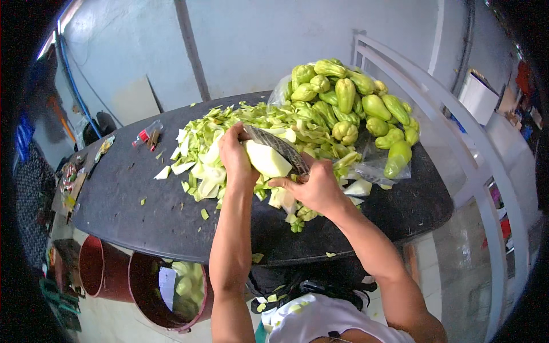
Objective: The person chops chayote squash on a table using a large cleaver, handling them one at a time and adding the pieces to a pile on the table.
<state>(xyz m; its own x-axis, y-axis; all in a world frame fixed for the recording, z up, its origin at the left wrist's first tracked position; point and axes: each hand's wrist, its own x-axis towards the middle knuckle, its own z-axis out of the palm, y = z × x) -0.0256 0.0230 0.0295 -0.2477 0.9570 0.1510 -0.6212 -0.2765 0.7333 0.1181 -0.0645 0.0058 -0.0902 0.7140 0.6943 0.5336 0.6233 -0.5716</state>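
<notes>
Above a dark table [141, 214], my left hand [236, 154] grips a peeled pale chayote [266, 159] from its left side. In my right hand [315, 182] is a broad, dark-mottled knife blade [276, 145], lying along the chayote's upper right side; its handle is hidden by the fingers. My right thumb points toward the chayote's lower end. Beneath both hands spreads a heap of green peelings [244, 115] with pale cut pieces. Unpeeled green chayotes [345, 94] are piled at the back right, partly on a clear plastic bag [381, 169].
A dark red bucket [206, 296] on the floor holds pale chayotes in liquid; another red bucket [91, 266] stands left of it. A white metal railing [476, 171] runs along the right. Small plastic wrappers [148, 135] lie on the table's left, below a pale wall [274, 43].
</notes>
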